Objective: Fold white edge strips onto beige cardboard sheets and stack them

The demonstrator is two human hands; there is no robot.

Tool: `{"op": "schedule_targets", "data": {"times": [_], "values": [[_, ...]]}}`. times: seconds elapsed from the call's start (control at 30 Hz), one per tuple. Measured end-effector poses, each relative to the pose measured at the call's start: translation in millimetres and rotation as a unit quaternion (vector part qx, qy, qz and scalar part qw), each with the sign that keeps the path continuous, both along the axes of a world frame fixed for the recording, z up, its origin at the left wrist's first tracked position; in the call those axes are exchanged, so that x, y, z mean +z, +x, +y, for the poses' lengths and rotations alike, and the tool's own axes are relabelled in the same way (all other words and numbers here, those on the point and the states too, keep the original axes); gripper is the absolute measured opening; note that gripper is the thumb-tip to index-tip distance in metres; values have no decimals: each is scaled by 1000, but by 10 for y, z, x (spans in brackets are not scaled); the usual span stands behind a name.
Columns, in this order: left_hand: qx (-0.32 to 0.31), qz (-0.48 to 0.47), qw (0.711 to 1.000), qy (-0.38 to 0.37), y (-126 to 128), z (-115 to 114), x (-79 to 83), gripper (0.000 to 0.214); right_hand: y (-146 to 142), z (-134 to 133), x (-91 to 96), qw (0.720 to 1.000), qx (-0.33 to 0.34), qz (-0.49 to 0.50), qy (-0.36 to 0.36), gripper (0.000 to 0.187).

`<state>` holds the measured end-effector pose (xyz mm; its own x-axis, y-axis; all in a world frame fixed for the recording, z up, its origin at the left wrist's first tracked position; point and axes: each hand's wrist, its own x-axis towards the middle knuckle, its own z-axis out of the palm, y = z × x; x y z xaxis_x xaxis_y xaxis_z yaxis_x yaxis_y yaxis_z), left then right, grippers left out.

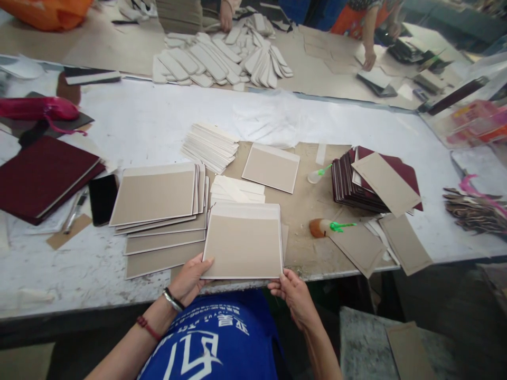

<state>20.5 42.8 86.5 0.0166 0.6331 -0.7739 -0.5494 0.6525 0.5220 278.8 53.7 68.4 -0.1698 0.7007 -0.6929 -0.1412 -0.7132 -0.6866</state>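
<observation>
A: What is in hand here?

B: A tan board (243,245) with a white strip along its top, at the near table (79,274) edge. The left hand (190,279) pinches its lower left corner; the right hand (295,295) closes fingers on the lower right corner.

A: Which step?

B: Squaring or lifting the finished piece, I'd judge. The thumbs are partly hidden, so the grip's firmness is unclear.

A: And next?

B: Likely a level carry left onto the stack (158,198) just beside it, edges aligned. The glue bottle (327,227) lies to the right.
</observation>
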Motion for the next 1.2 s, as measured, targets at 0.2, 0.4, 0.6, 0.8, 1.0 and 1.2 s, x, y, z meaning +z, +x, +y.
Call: {"op": "schedule_targets", "data": {"times": [0.2,0.4,0.6,0.8,1.0,1.2], "values": [[25,12,999,-29,19,22,-10,39,-20,-9,86,1000,-8,16,-1,37],[39,24,998,-39,28,26,-4,33,-63,-43,122,999,-31,14,8,37],[38,38,998,-21,51,-11,-36,44,-119,-88,-14,994,-3,-91,58,37],[16,42,999,11,78,-19,-41,66,-122,-133,-184,940,98,-302,127,34],[1,59,997,41,91,40,-42,73,-143,-28,-91,879,195,-418,123,28],[-18,94,993,66,66,96,-217,75,-162,133,-6,853,258,-444,90,26]]}}
